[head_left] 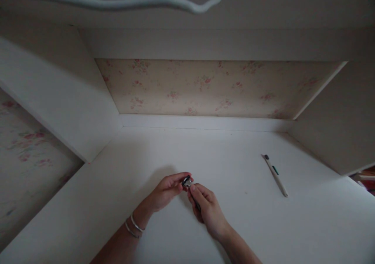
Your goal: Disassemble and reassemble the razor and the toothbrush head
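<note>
Both hands meet over the white desktop, low in the middle of the view, around what looks like a small razor (188, 182) with a dark head and a silvery neck. My left hand (168, 189) pinches the dark head between thumb and fingers. The dark handle is gripped by my right hand (206, 205), its thumb lying along the top; fingers cover most of that handle. Two silver bangles (134, 224) circle the left wrist. To the right, apart from both hands, lies a slim white pen-like stick (277, 177) with a dark tip and a green piece on its side.
The white desktop (234, 225) is bounded by a left side panel (64, 88), a right side panel (334, 115) and a low back ledge (205, 122). Overhead, a pale cable (140, 2) hangs before the shelf. Several books (366, 178) show at the far right.
</note>
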Tool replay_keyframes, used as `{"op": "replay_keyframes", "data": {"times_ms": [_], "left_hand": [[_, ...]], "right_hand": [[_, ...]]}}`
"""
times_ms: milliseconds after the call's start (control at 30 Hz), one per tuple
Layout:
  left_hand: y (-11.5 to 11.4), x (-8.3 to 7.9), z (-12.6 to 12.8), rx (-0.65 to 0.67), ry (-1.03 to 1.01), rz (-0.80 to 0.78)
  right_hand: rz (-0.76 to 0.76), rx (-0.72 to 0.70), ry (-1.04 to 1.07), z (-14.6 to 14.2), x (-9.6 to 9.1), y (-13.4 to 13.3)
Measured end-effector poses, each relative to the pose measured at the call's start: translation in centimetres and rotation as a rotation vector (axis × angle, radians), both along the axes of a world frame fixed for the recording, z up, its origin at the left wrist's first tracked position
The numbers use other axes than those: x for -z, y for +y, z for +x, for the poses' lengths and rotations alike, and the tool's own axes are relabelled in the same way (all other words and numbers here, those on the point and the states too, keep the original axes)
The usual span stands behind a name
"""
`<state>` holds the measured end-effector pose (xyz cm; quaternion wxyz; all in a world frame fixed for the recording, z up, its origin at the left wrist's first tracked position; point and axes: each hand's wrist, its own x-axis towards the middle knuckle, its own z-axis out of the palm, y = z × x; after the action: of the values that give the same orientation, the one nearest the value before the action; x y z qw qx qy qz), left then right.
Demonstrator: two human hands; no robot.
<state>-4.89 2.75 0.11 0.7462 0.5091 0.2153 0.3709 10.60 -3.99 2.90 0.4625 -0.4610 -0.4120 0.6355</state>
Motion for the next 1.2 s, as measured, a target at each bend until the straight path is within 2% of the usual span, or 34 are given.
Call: {"op": "replay_keyframes", "data": {"times_ms": [233,367,467,567,700,867,1067,1200], "left_hand": [[0.2,0.3,-0.3,-0.005,0.031,0.072],[0.1,-0.3,-0.3,-0.005,0.045,0.093],[0.0,-0.6,-0.2,-0.057,0.057,0.119],[-0.3,-0.6,-0.2,-0.091,-0.014,0.069],[-0.6,-0.4,-0.1,-0.015,-0.081,-0.021],[-0.1,-0.1,-0.5,0.068,-0.029,0.032],[0.2,0.4,-0.5,0.033,-0.031,0.041],[-0.1,0.5,0.1,0.024,-0.091,-0.029]], "right_hand": [[0.045,0.043,-0.052,0.0,-0.3,0.0],[-0.087,-0.064,0.096,0.2,-0.5,-0.1],[0.005,-0.080,0.030,0.0,-0.4,-0.4],[0.089,-0.053,-0.058,-0.4,-0.2,-0.6],[0.066,-0.021,-0.062,-0.4,-0.2,-0.4],[0.083,-0.018,-0.067,0.1,-0.3,0.0],[0.116,-0.045,-0.106,0.4,-0.1,-0.1],[0.097,-0.062,-0.100,0.7,-0.4,0.0]]}}
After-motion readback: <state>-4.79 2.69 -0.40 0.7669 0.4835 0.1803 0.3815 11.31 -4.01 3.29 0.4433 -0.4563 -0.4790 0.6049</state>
